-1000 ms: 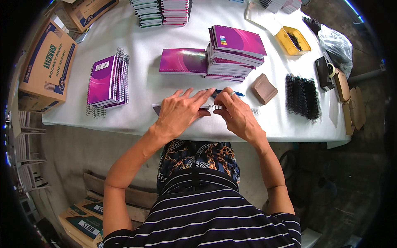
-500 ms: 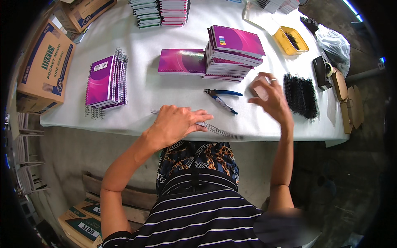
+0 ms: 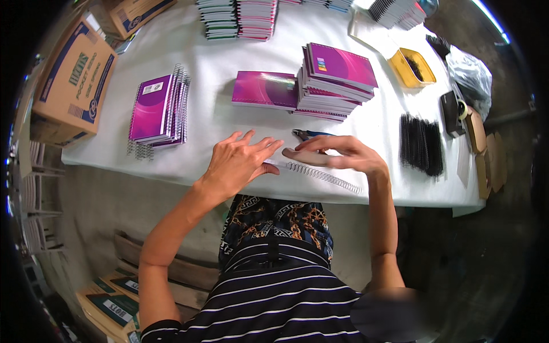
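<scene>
My left hand (image 3: pixel 237 160) grips a thin white-edged piece (image 3: pixel 277 164), probably a notebook seen edge-on, fingers on its far side and thumb nearer me. Most of it is hidden under the hand. From its right end a loose wire spiral coil (image 3: pixel 323 175) stretches right along the table's front edge. My right hand (image 3: pixel 349 153) is closed on a flat, rounded brown piece (image 3: pixel 306 156), whose kind I cannot make out, held just above the coil's left end. Blue-handled pliers (image 3: pixel 311 134) lie partly hidden behind that hand.
Purple notebooks rise in a stack (image 3: pixel 337 83), beside one lying flat (image 3: pixel 264 90). A spiral-bound pile (image 3: pixel 157 111) sits left, near a carton (image 3: pixel 74 80). Black coils (image 3: pixel 421 146), a yellow tub (image 3: pixel 413 67) and a black tape dispenser (image 3: pixel 452 114) are right. More notebooks (image 3: pixel 237 20) stand at the back.
My right hand has swung left from beside the black coils to the wire coil, carrying the brown piece. My left hand's fingers have spread. The whole view has shifted slightly.
</scene>
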### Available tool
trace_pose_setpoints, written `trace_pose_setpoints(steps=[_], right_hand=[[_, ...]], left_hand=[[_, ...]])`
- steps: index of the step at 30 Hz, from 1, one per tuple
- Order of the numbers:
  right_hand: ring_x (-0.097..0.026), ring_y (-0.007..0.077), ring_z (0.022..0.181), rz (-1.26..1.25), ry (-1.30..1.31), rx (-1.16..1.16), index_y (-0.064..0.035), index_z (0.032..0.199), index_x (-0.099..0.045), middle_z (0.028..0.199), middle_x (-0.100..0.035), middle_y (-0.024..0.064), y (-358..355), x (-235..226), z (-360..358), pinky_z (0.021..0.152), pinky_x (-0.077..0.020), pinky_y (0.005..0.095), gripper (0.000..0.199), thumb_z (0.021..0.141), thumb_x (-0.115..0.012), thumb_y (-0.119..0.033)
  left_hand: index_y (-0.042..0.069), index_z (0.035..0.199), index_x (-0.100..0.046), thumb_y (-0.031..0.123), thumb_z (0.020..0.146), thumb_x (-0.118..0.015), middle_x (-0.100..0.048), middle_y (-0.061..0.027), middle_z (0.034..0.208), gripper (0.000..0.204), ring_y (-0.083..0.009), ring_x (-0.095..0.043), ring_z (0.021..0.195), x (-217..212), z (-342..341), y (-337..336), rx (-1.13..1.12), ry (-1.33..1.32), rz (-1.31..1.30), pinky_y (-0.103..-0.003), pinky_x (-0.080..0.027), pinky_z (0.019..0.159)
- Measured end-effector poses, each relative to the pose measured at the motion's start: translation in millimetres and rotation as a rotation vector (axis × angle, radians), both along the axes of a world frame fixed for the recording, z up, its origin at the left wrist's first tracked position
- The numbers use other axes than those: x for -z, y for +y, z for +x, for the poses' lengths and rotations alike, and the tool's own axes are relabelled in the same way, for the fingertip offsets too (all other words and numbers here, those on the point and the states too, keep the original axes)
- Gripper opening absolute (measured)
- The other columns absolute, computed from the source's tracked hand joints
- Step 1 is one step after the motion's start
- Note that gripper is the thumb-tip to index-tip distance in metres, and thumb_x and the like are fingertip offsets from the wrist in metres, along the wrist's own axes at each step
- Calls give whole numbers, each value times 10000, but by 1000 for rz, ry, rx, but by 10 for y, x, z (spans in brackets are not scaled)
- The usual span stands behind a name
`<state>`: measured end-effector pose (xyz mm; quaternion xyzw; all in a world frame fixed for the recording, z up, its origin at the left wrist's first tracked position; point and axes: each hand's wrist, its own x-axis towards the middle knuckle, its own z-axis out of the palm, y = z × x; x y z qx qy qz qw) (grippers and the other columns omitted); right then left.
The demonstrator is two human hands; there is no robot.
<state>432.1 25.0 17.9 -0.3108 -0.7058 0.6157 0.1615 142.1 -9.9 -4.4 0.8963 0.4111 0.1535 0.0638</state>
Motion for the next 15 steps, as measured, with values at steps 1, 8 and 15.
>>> trace_pose_setpoints(steps=[1,8,15], right_hand=[[-529,350,1268,32,7,-29,19,1209,-663,1299,-612,198,22,-9,2,1090,-389,458,586,840,-686,-436],[-557,368,1228,-109,585,-55,-41,1208,-699,1264,-635,219,51,151,-53,1040,-429,504,617,812,-687,-513],[-598,337,1159,-70,562,-38,-28,1170,-718,1251,-630,227,109,156,-170,974,-480,466,648,759,-729,-529]], left_hand=[[180,1315,-606,407,761,-740,-684,5,1211,614,-292,-646,1104,19,12,11,-26,-27,-33,-411,-545,878],[163,1280,-625,466,779,-710,-691,-12,1177,591,-279,-670,962,-17,53,127,-36,19,-81,-393,-568,770],[159,1290,-621,496,762,-710,-684,-13,1181,633,-263,-660,1002,21,41,202,-29,67,-20,-391,-544,864]])
